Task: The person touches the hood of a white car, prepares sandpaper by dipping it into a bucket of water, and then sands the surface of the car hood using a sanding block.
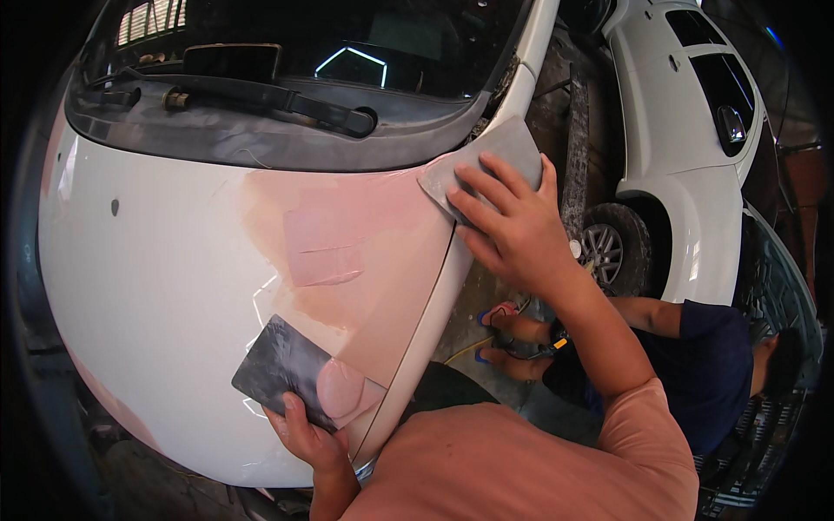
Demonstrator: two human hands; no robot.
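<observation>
My left hand (308, 437) grips the near edge of a dark, flat mixing board (280, 369), thumb on top, over the white car hood (165, 260). A mound of pink body filler (339, 388) sits on the board's right side. At the hood's far right corner, beside the windshield, my right hand (512, 221) holds a wide grey spreader (512, 152), its fingers stretched across the spreader's face. The spreader's left edge meets the pink-coated surface. Smooth pink filler (326, 230) covers a patch of the hood, with tan sanded areas around it.
A wiper arm (321, 113) lies below the windshield (417, 52). On the right stands another white vehicle (686, 174) with a visible wheel (612, 247). Close by on my right, a person in a dark blue shirt (712, 373) bends low. A long beam (576, 148) lies between the vehicles.
</observation>
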